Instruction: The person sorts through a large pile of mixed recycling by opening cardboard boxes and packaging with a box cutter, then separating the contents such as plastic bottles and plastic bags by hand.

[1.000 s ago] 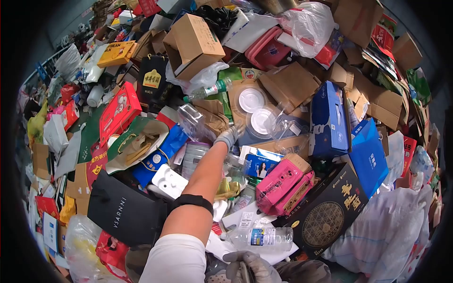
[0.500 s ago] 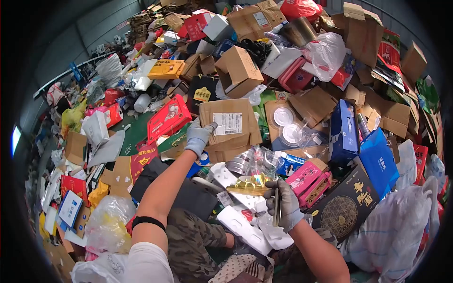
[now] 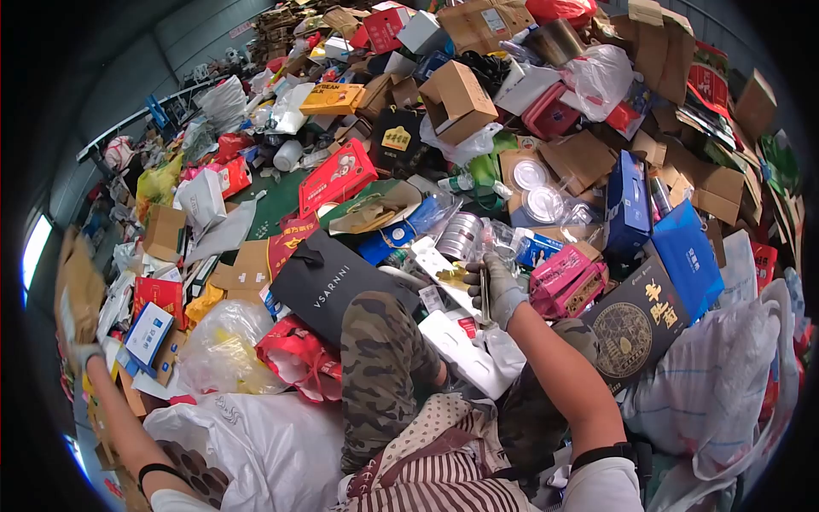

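Out at the far left, my left hand (image 3: pixel 84 352) grips the lower edge of a brown cardboard box (image 3: pixel 81 286), both smeared by motion. My right hand (image 3: pixel 503 294), in a grey glove, is closed round a thin, flat strip with a pale edge (image 3: pixel 485 292); its exact kind I cannot tell. Below that hand lie white foam pieces (image 3: pixel 461 350). Close by are a ribbed silver can (image 3: pixel 461 235), a blue-and-white pack (image 3: pixel 536 249) and a pink package (image 3: pixel 570 282). A black VSARNNI paper bag (image 3: pixel 328 286) rests left of my knee.
A heap of mixed boxes, bags and plastic rises ahead. A white sack (image 3: pixel 256 444) lies at lower left, a striped translucent sack (image 3: pixel 708 384) at right. A black box with a gold pattern (image 3: pixel 636 333) leans near my right arm. A red bag (image 3: pixel 303 358) lies beside my leg.
My left hand has carried the cardboard box from the middle to the far left, uncovering the pile beneath. My right hand has stayed over the foam with the thin strip in it.
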`<state>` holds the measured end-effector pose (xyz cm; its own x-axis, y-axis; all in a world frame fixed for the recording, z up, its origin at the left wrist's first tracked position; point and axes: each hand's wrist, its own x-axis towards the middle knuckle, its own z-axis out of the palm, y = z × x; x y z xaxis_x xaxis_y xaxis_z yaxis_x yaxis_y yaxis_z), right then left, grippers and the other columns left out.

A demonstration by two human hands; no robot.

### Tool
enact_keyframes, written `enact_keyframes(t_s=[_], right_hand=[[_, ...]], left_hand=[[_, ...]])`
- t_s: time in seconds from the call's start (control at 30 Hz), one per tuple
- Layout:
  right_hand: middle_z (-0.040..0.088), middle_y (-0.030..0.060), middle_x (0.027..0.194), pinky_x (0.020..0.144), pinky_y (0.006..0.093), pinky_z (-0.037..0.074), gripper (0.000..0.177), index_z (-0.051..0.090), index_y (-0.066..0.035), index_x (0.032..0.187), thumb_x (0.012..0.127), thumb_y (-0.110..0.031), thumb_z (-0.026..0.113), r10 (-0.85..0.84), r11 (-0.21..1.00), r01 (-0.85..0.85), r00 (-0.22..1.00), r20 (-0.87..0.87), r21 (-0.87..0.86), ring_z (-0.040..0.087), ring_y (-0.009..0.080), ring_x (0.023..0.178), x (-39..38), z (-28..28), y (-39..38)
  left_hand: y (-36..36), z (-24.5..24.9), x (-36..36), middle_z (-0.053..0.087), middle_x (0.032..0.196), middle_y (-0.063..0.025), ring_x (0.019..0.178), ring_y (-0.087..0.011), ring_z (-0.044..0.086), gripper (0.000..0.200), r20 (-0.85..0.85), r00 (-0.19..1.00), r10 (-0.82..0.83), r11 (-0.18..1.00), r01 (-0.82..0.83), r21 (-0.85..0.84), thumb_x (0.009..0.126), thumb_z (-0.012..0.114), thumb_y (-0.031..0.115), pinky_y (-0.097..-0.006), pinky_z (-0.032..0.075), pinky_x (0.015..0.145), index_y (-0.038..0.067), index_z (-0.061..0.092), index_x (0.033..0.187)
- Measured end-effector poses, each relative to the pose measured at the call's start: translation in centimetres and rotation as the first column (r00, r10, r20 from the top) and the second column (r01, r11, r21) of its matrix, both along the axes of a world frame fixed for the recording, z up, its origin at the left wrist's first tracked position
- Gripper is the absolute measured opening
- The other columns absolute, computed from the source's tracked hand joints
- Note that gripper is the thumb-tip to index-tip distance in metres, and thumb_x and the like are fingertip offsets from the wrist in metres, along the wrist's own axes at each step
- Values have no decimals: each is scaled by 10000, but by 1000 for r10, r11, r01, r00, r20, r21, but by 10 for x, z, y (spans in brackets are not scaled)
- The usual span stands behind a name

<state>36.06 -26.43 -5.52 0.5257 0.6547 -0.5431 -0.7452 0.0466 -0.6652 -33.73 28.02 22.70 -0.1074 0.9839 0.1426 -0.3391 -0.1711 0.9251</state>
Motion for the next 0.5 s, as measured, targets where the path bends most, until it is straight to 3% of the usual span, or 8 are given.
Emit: enact_keyframes(t_s=[0.1, 0.17, 0.23, 0.27, 0.37, 0.43, 0.47, 0.5], right_hand=[[600, 15, 673, 404, 271, 370, 403, 574, -121, 895, 916, -449, 342, 15, 981, 25, 979, -203, 194, 498, 149, 485, 3, -3, -17], [604, 17, 697, 410, 272, 363, 369, 574, -117, 899, 906, -402, 339, 133, 921, -49, 972, -194, 385, 506, 146, 525, -3, -9, -18], [606, 19, 711, 417, 272, 366, 360, 577, -108, 912, 903, -384, 346, 364, 727, -162, 915, -173, 668, 517, 144, 552, -14, -8, -9], [599, 17, 712, 444, 270, 393, 306, 585, -97, 955, 898, -315, 378, 84, 978, -47, 980, -178, 203, 545, 147, 599, -27, 10, -10], [599, 25, 730, 475, 272, 418, 243, 577, -88, 1022, 880, -252, 467, 68, 997, -65, 997, -44, 52, 564, 155, 617, -50, 41, -4], [610, 45, 789, 524, 267, 450, 252, 553, -72, 1084, 847, -158, 566, -6, 997, 3, 999, 41, 79, 583, 156, 647, -55, 50, -6], [613, 50, 801, 537, 265, 458, 258, 550, -68, 1089, 843, -140, 578, -48, 992, 36, 994, 103, 119, 586, 156, 656, -53, 43, -7], [615, 55, 814, 551, 262, 467, 265, 547, -64, 1094, 839, -122, 589, -92, 984, 65, 982, 163, 165, 589, 156, 664, -50, 39, -8]], left_hand=[[-36, 53, -156, 603, 946, -64, 841, -134, 571, 264, 60, 930, 363, 931, -364, 15, 926, 433, 330, -282, 462, 733, 127, 578, 1012], [-52, 72, -193, 600, 1012, -71, 905, -148, 568, 278, 103, 890, 444, 892, -450, 49, 924, 444, 321, -286, 453, 787, 117, 576, 1059], [-48, 77, -193, 598, 1078, -79, 969, -162, 565, 300, 159, 908, 389, 907, -407, 106, 923, 455, 312, -289, 444, 841, 106, 574, 1105], [-34, 74, -177, 596, 1111, -83, 1001, -169, 564, 313, 180, 943, 281, 940, -308, 146, 922, 460, 307, -291, 440, 868, 101, 573, 1129], [-52, 33, 16, 621, 1117, -85, 1033, -197, 579, 284, 85, 941, -329, 925, 302, 232, 911, 496, 280, -296, 438, 903, 94, 603, 1096], [-185, -6, 247, 643, 1053, -82, 948, -194, 607, 268, -138, 712, -688, 679, 699, 224, 901, 529, 292, -299, 457, 850, 92, 606, 1063], [-243, -30, 325, 630, 1052, -78, 894, -184, 611, 289, -167, 670, -724, 668, 741, 78, 900, 534, 317, -322, 462, 825, 104, 574, 1091], [-287, -54, 382, 615, 1020, -60, 862, -188, 608, 302, -306, 468, -829, 510, 857, -72, 884, 553, 345, -343, 473, 782, 117, 553, 1081]])
